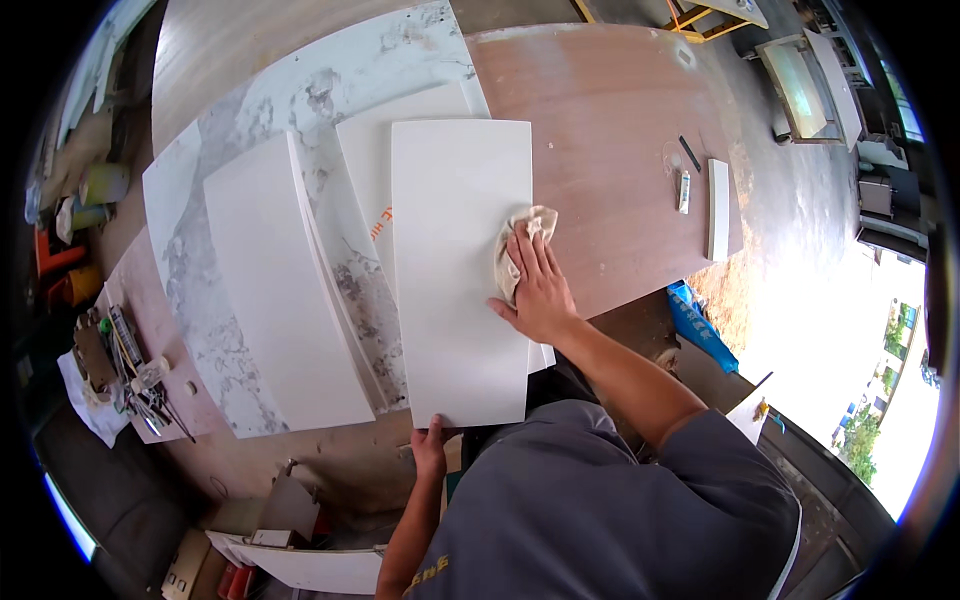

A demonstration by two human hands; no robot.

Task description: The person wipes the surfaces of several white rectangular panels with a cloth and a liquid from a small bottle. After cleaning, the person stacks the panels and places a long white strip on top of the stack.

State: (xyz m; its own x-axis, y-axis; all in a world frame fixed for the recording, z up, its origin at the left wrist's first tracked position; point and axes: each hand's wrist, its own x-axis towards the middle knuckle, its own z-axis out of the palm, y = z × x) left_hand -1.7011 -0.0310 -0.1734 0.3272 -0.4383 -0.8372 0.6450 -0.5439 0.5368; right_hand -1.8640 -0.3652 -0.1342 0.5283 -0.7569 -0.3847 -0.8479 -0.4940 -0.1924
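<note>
A long white rectangular panel [455, 330] lies in front of me, its near end reaching past the table edge toward my body. My left hand [430, 447] grips that near end at its left corner, thumb on top and the other fingers mostly hidden. Along the panel's right edge, my right hand [540, 287] presses a crumpled cream cloth [541, 216], its fingers spread over the fabric. Beneath the panel sits another white board [365, 140] with orange lettering. More white boards [280, 290] are stacked to the left.
A marble-patterned sheet [235, 130] supports the boards. On the brown tabletop [620, 110] at right lie a tube [684, 192], a dark strip [690, 153] and a narrow white strip [718, 210]. Tools [150, 390] crowd the left corner. A blue bag [700, 325] stands below the table's right side.
</note>
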